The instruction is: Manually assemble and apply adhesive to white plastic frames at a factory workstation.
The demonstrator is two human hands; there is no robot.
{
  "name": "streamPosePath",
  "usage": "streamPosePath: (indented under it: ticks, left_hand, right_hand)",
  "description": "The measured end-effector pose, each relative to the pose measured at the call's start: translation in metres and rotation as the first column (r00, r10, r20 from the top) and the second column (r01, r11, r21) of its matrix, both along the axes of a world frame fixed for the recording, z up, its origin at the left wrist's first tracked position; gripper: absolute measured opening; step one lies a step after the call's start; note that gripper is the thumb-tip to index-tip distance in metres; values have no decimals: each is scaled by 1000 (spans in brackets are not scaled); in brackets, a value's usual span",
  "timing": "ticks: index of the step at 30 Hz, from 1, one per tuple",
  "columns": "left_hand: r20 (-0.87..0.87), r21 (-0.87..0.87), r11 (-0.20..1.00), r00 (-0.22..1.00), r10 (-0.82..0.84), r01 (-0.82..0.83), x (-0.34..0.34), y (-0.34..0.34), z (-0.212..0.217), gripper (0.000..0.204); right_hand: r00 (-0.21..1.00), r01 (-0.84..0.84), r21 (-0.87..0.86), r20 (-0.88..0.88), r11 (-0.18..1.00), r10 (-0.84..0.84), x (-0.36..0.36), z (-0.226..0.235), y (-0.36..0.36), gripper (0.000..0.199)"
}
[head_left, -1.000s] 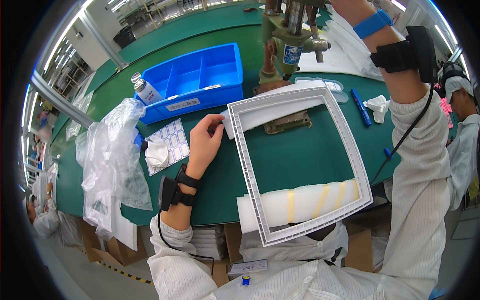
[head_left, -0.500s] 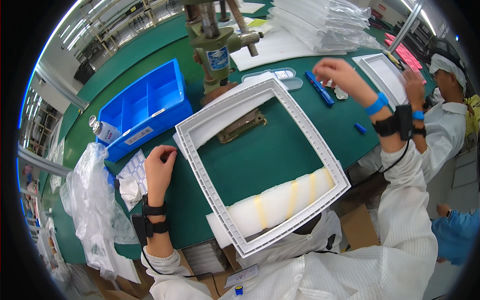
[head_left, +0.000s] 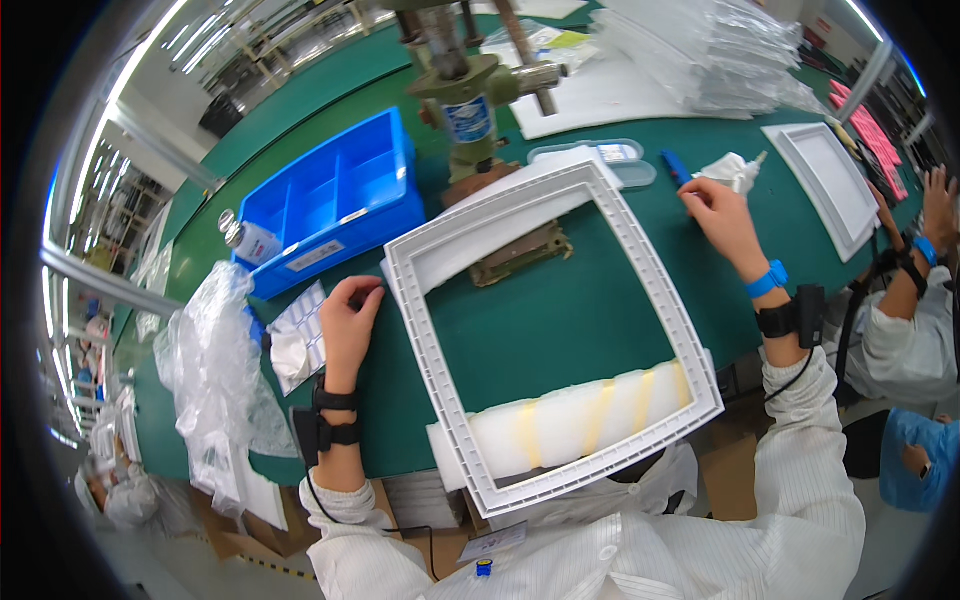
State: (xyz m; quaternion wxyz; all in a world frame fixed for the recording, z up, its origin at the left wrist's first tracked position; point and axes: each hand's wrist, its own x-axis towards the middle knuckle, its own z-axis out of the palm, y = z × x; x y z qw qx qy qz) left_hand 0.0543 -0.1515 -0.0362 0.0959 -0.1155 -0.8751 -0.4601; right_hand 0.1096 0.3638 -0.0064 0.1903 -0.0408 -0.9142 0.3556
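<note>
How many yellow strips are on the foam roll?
4 yellow strips on the foam roll: one leftmost, one near its middle, two further right. The frame may hide more.

- green surface spans middle
- metal post far left, second post far right
- lit strip light far left
- dark bin far left
- grey floor near left, yellow-black tape

Ahead on my left I see a blue divided bin, a white bottle at its corner, and crumpled clear plastic nearer me; far right, pink pieces lie past bagged sheets.
</note>
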Motion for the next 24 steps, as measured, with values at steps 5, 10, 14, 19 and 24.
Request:
streamPosePath:
  ticks: [5,10,14,19,24]
  left_hand:
    - [-58,-87,996,998,-3,-2,3,-2,3,13]
    - [-120,-108,994,993,8,-21,3,3,8,12]
    - [-96,60,994,990,99,-94,7,10,15,19]
    - [91,191,982,996,-3,-15,18,21,24,25]
    - [317,345,938,944,-94,-23,30,31,34,34]
  right_hand:
    - [988,131,24,-86,991,-128,-7,-6,-5,16]
    - [972,158,-179,-143,971,-185,17,-5,2,16]
    - [985,159,-416,124,896,-117,48,10,-11,24]
    - [940,-79,-501,251,862,232,76,39,-55,29]
    - [928,-16,-449,327,893,181,102,55,-78,36]
